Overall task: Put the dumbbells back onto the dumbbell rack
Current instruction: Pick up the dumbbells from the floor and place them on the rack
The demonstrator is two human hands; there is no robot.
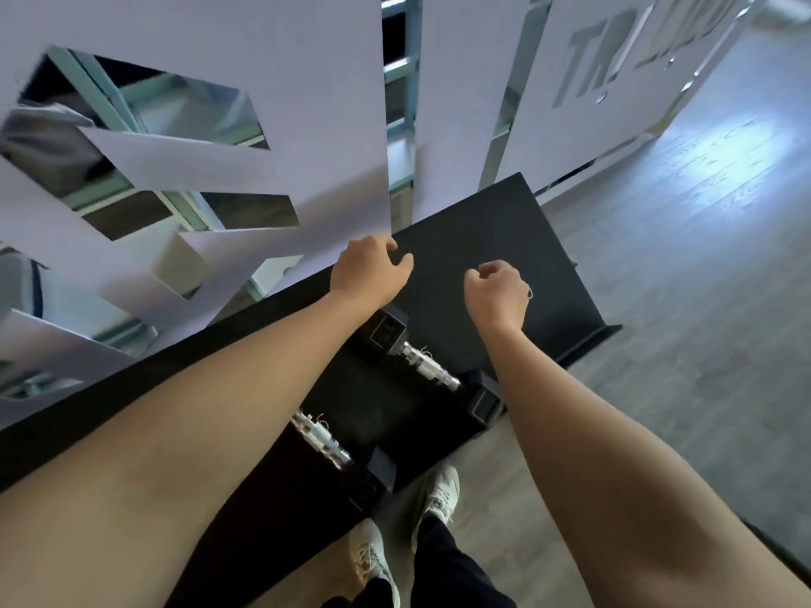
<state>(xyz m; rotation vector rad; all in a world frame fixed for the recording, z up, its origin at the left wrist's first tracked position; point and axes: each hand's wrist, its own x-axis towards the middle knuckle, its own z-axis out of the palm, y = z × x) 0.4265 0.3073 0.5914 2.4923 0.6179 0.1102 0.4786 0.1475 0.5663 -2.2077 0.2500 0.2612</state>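
A black dumbbell rack [518,239] slopes away in front of me, against a white wall. Two black hex dumbbells with chrome handles lie on its shelf: one [428,368] between my forearms, another [322,438] lower left, partly hidden under my left arm. My left hand [368,269] hovers above the rack's upper part, fingers loosely curled, holding nothing. My right hand [498,294] hangs beside it over the rack, fingers curled in, nothing in it. Both hands are above and apart from the dumbbells.
A white partition with cut-out mirror shapes [175,125] stands right behind the rack. Grey wood-look floor [702,300] stretches to the right. My feet in white sneakers [439,498] stand at the rack's front edge.
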